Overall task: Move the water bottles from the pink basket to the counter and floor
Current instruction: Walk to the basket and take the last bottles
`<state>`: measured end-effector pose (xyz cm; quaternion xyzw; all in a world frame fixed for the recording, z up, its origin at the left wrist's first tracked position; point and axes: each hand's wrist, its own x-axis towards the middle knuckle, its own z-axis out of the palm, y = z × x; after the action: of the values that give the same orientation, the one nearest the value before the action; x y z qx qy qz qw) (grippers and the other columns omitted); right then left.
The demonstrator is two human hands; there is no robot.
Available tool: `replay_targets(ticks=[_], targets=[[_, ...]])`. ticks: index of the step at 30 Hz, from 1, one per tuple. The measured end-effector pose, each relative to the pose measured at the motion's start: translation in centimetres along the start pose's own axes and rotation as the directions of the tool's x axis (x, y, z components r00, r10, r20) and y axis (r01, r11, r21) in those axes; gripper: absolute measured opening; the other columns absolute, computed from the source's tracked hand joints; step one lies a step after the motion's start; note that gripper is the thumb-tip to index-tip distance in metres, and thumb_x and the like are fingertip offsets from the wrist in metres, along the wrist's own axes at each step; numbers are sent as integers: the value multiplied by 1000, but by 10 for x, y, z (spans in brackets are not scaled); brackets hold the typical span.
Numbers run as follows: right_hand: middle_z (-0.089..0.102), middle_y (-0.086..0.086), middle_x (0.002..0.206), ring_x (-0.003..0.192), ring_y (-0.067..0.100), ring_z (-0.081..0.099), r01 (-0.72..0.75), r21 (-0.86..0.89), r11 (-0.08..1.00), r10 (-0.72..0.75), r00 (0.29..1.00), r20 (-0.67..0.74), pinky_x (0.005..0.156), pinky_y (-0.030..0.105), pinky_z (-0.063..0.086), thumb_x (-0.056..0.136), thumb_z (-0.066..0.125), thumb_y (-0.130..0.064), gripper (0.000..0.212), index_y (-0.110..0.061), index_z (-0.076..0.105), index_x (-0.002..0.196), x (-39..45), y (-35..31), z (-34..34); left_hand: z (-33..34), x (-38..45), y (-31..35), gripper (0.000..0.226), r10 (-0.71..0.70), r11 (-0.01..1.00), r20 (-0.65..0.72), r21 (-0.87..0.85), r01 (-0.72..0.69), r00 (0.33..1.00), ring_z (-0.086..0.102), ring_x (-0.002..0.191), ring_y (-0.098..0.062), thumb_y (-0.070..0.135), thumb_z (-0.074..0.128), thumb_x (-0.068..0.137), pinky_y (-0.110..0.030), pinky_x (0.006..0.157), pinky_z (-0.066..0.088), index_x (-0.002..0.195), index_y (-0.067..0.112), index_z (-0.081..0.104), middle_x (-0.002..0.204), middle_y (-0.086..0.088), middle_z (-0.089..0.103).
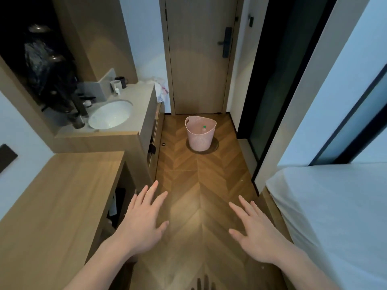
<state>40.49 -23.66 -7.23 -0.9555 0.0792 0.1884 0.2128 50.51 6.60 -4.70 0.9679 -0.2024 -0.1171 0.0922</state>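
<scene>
A pink basket [200,139] stands on the wooden floor near the closed door, far ahead of me. Inside it a clear water bottle with a green cap [204,129] pokes up near the rim; the rest of the basket's inside is hidden. The grey counter [140,103] with a white sink runs along the left wall. My left hand [142,220] and my right hand [254,233] are stretched out in front of me, palms down, fingers spread, holding nothing, well short of the basket.
A wooden desk [56,201] fills the near left. A white bed [335,216] takes up the right. Cups [117,85] and a dark faucet [80,105] stand on the counter. A herringbone floor [199,185] runs between desk and bed to the door [199,55].
</scene>
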Motion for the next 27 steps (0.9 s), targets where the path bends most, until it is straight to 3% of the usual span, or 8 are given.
replay_targets(ticks=[3, 8, 14, 27], targets=[[-20, -14, 174, 163, 23, -15, 40, -19, 999, -39, 999, 15, 132, 51, 3, 106, 46, -56, 76, -44, 3, 167, 50, 11, -37, -5, 44, 8, 80, -41, 999, -15, -30, 40, 999, -18, 159, -19, 59, 53, 99, -41, 122, -11, 164, 42, 9, 171, 10, -22], [-18, -14, 174, 163, 23, -14, 115, 6, 993, -115, 992, 46, 133, 49, 3, 107, 47, -54, 75, -44, 3, 167, 121, 10, -80, -13, 97, -1, 79, -82, 996, 21, -45, 83, 996, -19, 158, -20, 57, 51, 101, -44, 128, -7, 165, 39, 7, 170, 10, -25], [-18, -16, 174, 163, 21, -15, 123, -2, 992, -123, 991, 56, 133, 50, 2, 107, 49, -52, 75, -45, 4, 167, 219, 3, -120, -22, 195, -28, 78, -104, 992, 26, -64, 105, 994, -20, 158, -19, 57, 52, 100, -42, 123, -11, 164, 41, 9, 170, 11, -25], [-25, -20, 171, 160, 20, -21, -127, 14, 992, 126, 990, 64, 130, 53, 0, 104, 51, -57, 80, -49, 1, 166, 430, -9, -187, -68, 450, -81, 77, 79, 997, 102, -23, -77, 992, -20, 158, -24, 46, 53, 101, -44, 128, -7, 165, 33, 11, 171, 3, -24]])
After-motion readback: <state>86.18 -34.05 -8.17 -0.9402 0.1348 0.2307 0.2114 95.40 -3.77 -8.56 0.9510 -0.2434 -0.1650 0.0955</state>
